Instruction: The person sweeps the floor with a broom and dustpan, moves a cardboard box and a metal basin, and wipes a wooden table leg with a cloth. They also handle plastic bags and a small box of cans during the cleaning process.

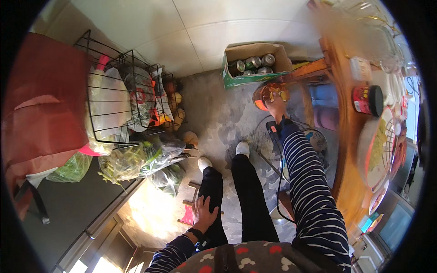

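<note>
My right hand [277, 106] reaches down to a large plastic bottle of amber cooking oil [260, 96] beside the table. Its fingers are closed around the yellow top and handle area; the palm side is hidden. The bottle is close to a green cardboard box [243, 80] holding several drink cans [253, 63]. My left hand [205, 213] rests on my left leg with its fingers spread, holding nothing. Both wrists carry dark bands, and a cable runs along my right sleeve.
A black wire rack [110, 130] with bagged food stands at left, near plastic bags of green vegetables [124, 163]. At right, a wooden table [344, 136] bears a black-lidded jar [367, 100] and a plate of food [370, 177]. A small stool [187, 215] stands by my left leg.
</note>
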Demonstrator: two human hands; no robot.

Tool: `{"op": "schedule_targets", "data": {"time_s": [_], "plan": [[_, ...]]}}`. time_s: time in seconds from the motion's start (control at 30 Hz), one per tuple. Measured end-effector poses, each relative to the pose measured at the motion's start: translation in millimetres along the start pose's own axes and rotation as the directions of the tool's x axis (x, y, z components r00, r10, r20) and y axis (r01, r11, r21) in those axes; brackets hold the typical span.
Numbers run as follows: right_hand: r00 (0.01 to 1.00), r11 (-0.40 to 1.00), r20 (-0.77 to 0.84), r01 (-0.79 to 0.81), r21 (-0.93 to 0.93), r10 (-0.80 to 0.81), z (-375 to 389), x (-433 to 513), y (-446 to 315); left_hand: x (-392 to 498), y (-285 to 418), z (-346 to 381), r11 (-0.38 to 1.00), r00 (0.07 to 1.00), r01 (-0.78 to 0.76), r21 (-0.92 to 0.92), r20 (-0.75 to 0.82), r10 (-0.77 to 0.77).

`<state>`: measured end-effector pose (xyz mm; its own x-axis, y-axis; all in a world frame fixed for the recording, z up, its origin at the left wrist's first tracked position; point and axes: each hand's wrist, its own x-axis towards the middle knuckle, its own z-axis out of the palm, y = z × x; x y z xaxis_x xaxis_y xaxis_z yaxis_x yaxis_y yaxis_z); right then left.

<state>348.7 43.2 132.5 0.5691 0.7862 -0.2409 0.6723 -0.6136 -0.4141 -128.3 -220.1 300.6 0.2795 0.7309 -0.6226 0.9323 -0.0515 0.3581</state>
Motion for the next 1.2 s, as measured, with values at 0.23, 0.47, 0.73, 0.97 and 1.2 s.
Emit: {"op": "schedule_targets", "data": {"time_s": [0.23,0.47,0.73,0.97,1.2], "plan": [[0.972,0.997,0.233,0.033,-0.068,-0.016,15.0,31.3,33.8,6.2,1.4,-0.6,0.996,0.997,0.079,-0.050,0.024,-0.078],[0.933,0.959,0.328,0.054,0.277,-0.148,-3.2,-36.3,-12.8,5.7,-3.9,3.3,0.997,0.997,0.065,-0.050,-0.047,-0.067],[0.840,0.862,0.524,-0.153,0.484,-0.145,28.8,-38.8,-106.2,12.7,-6.3,-3.9,0.991,0.994,0.107,-0.084,-0.024,-0.109],[0.821,0.832,0.425,0.103,0.545,-0.380,94.2,-44.8,-195.5,6.5,-15.0,-1.4,0.979,0.984,0.175,-0.106,0.004,-0.176],[0.731,0.771,0.246,0.602,0.206,-0.636,164.7,-12.4,-276.0,4.8,-18.3,-0.4,0.972,0.978,0.208,-0.112,0.009,-0.208]]}}
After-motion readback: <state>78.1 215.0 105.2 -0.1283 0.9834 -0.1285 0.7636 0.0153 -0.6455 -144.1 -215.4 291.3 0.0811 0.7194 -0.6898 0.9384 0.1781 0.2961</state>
